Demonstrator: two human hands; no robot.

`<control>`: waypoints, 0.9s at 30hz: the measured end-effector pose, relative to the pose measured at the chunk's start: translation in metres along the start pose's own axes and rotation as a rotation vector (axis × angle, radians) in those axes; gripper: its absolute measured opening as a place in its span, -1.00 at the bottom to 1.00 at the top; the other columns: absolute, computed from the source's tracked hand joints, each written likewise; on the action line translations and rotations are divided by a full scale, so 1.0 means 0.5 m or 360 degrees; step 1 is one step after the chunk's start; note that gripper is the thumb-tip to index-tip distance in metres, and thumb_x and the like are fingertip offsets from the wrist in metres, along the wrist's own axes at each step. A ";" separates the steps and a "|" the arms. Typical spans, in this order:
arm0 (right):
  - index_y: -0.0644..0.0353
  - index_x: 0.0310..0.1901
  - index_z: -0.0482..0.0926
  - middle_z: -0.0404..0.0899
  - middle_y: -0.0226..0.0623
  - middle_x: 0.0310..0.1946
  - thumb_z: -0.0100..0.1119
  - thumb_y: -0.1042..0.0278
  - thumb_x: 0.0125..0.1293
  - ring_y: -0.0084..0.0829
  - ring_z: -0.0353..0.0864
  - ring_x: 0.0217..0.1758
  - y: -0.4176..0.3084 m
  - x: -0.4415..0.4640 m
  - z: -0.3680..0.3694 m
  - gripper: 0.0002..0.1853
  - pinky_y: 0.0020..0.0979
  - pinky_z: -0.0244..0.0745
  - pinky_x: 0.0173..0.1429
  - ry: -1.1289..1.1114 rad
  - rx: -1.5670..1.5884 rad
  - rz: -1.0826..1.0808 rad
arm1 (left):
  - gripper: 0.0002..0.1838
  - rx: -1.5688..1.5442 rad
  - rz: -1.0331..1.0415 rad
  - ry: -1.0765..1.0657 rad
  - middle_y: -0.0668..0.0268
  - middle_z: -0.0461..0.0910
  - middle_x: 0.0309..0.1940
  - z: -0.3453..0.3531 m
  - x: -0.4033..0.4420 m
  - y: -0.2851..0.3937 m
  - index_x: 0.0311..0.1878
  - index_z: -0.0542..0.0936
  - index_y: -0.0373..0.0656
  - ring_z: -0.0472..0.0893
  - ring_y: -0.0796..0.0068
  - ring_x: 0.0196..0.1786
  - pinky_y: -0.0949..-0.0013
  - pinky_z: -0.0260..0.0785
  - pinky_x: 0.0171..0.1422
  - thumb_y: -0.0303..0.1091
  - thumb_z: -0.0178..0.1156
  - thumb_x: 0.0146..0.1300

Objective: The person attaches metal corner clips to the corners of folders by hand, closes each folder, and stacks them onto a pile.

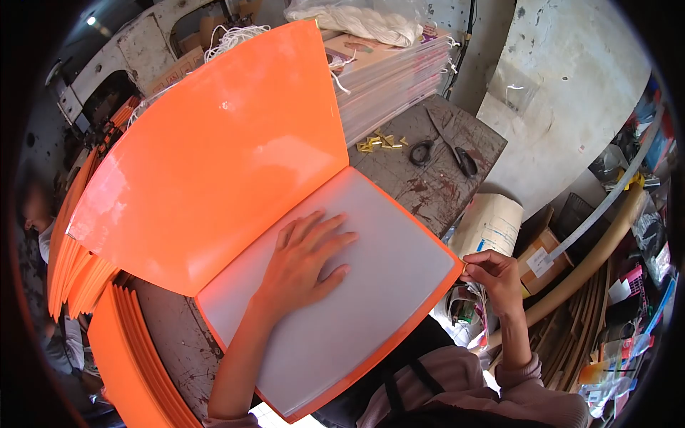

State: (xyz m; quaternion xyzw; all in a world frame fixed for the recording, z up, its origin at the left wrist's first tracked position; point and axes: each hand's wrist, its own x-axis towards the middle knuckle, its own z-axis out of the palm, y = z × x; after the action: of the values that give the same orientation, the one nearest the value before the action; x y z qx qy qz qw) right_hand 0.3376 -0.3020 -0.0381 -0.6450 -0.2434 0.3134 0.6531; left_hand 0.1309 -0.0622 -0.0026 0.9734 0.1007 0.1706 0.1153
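A large orange folder (pixel 214 153) lies opened out on the table, its upper cover raised and leaning back. Translucent sheets (pixel 385 285) cover its lower half, leaving an orange rim showing. My left hand (pixel 303 264) rests flat on these sheets, fingers spread. At the folder's right-hand corner, my right hand (pixel 492 274) is closed in a pinch, thumb and forefinger on the corner. A tiny piece may sit between those fingertips, too small to make out. Several small gold metal corner pieces (pixel 382 141) lie loose beyond the folder, beside black-handled scissors (pixel 451 143).
Behind stands a tall stack of wrapped covers (pixel 392 85) with white cords, topped by a bagged white skein (pixel 364 25). Orange folders (pixel 135 357) stand in rows at the left. A cardboard roll (pixel 489 225) and a long tube (pixel 564 285) are at the right. Another person is at far left.
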 end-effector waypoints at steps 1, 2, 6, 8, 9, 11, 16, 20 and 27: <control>0.41 -0.23 0.53 0.58 -0.21 -0.34 0.11 0.64 0.15 -0.50 0.59 -0.34 0.000 0.001 0.000 -0.86 -0.53 0.55 -0.17 -0.0011 -0.0016 0.0005 | -0.60 -0.0001 -0.0002 0.0000 0.32 0.30 0.20 0.001 0.000 0.001 0.03 0.48 0.04 0.22 0.24 0.28 0.11 -0.03 0.34 -0.26 0.16 0.06; 0.41 -0.23 0.53 0.58 -0.21 -0.34 0.11 0.64 0.15 -0.50 0.59 -0.34 -0.001 0.001 0.000 -0.86 -0.53 0.55 -0.17 -0.0012 -0.0018 0.0006 | -0.57 0.0019 -0.0043 -0.0048 0.32 0.25 0.24 0.001 0.000 0.002 0.08 0.45 0.08 0.15 0.22 0.33 0.08 -0.11 0.37 -0.22 0.13 0.08; 0.41 -0.24 0.52 0.57 -0.21 -0.33 0.10 0.66 0.15 -0.50 0.59 -0.31 0.002 0.003 0.003 -0.87 -0.50 0.57 -0.14 -0.0002 0.0048 0.0052 | -0.50 0.0083 -0.0108 -0.0161 0.36 0.14 0.32 0.001 0.000 0.002 0.19 0.36 0.16 0.04 0.22 0.39 0.04 -0.25 0.42 -0.14 0.06 0.12; 0.41 -0.25 0.52 0.56 -0.22 -0.33 0.09 0.66 0.14 -0.50 0.59 -0.30 0.005 0.002 0.004 -0.87 -0.49 0.57 -0.13 0.0014 0.0070 0.0061 | -0.50 0.0087 -0.0110 -0.0168 0.36 0.14 0.32 0.001 0.000 0.002 0.20 0.35 0.16 0.03 0.22 0.39 0.05 -0.25 0.42 -0.14 0.06 0.13; 0.40 -0.25 0.52 0.56 -0.22 -0.33 0.09 0.66 0.14 -0.50 0.59 -0.29 0.005 0.001 0.004 -0.87 -0.49 0.57 -0.13 0.0020 0.0062 0.0051 | -0.49 0.0095 -0.0107 -0.0172 0.36 0.13 0.32 0.002 0.001 0.002 0.20 0.34 0.16 0.03 0.23 0.39 0.05 -0.26 0.43 -0.13 0.06 0.13; 0.40 -0.25 0.52 0.56 -0.23 -0.34 0.09 0.66 0.14 -0.50 0.58 -0.29 0.005 0.001 0.004 -0.87 -0.48 0.58 -0.13 0.0028 0.0056 0.0046 | -0.49 0.0094 -0.0109 -0.0177 0.36 0.13 0.32 0.002 0.001 0.002 0.21 0.34 0.17 0.03 0.23 0.39 0.05 -0.26 0.43 -0.13 0.06 0.13; 0.40 -0.25 0.52 0.56 -0.24 -0.34 0.10 0.66 0.14 -0.49 0.59 -0.30 0.005 0.000 0.006 -0.88 -0.48 0.58 -0.14 0.0036 0.0105 0.0089 | -0.48 0.0109 -0.0109 -0.0191 0.36 0.13 0.33 0.002 0.003 0.002 0.21 0.34 0.16 0.02 0.24 0.39 0.06 -0.26 0.43 -0.14 0.06 0.12; 0.41 -0.27 0.53 0.57 -0.22 -0.36 0.11 0.66 0.13 -0.48 0.59 -0.33 0.011 -0.005 0.008 -0.89 -0.47 0.58 -0.16 0.0065 0.0176 0.0095 | -0.48 0.0124 -0.0094 -0.0209 0.37 0.11 0.33 0.003 0.002 -0.001 0.21 0.33 0.16 0.03 0.22 0.39 0.04 -0.26 0.42 -0.13 0.05 0.13; 0.43 -0.31 0.53 0.56 -0.21 -0.40 0.15 0.68 0.10 -0.46 0.59 -0.36 0.018 -0.009 0.013 -0.90 -0.47 0.58 -0.17 0.0154 0.0258 0.0069 | -0.60 0.0191 -0.0063 -0.0167 0.20 0.30 0.11 -0.008 0.034 0.023 0.00 0.40 -0.08 0.25 0.21 0.23 0.03 0.05 0.27 -0.26 0.12 0.05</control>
State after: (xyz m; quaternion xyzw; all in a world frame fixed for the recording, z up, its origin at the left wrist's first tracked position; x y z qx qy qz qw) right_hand 0.3290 -0.3013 -0.0462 -0.6096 -0.1713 0.3146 0.7072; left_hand 0.1472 -0.0684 0.0095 0.9839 0.1238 0.1109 0.0651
